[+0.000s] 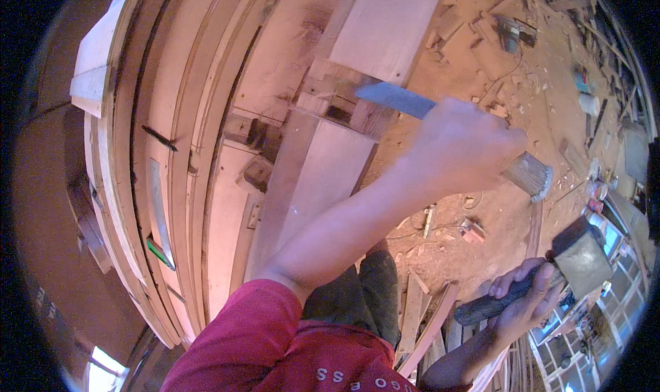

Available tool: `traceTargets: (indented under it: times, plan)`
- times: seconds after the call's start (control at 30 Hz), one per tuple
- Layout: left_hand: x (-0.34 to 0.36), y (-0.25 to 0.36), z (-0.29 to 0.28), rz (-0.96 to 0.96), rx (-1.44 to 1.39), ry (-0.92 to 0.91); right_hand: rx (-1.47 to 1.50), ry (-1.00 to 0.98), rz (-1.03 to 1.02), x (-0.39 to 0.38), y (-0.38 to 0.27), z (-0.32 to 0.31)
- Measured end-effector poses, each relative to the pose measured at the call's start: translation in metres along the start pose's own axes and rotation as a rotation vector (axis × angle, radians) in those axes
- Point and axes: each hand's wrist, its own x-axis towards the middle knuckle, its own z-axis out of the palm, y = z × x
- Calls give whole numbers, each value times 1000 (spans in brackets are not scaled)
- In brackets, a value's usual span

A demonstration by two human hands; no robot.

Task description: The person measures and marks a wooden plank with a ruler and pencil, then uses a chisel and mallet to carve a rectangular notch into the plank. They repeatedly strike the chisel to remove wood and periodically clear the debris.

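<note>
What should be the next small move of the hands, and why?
Probably the left hand should seat the chisel against the notched wood before any strike: the blade tip appears over it, contact is unclear, and the hammer in the right hand is apart from the chisel's handle.

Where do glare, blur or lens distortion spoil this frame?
In the head view, the left hand and blue chisel blade look soft, perhaps from motion; in the head view, long boards at left bow with the fisheye and the corners go black; in the head view, a bright patch at lower left looks washed out.
</note>
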Motion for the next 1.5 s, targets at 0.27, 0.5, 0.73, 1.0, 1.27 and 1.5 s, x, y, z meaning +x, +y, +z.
traceTargets:
  times: [0.27, 0.5, 0.73, 1.0, 1.27, 1.5]
  plan:
    - [2, 2, -6, -18, 10, -73, -159, -78, 12, 4, -2, 11]
    - [3, -1, 3, -32, 63, -61, -182, -165, 116, 12, 7, 18]
    - [2, -1, 2, -56, 108, -100, -118, -104, 163, 17, 26, 14]
    - [3, 1, 3, -49, 152, -86, -5, -82, 169, 20, 26, 15]
    - [2, -1, 3, -79, 162, -71, 42, -62, 159, 14, 19, 24]
    - [1, -9, -1, -137, 221, -115, 14, -109, 188, 17, 28, 27]
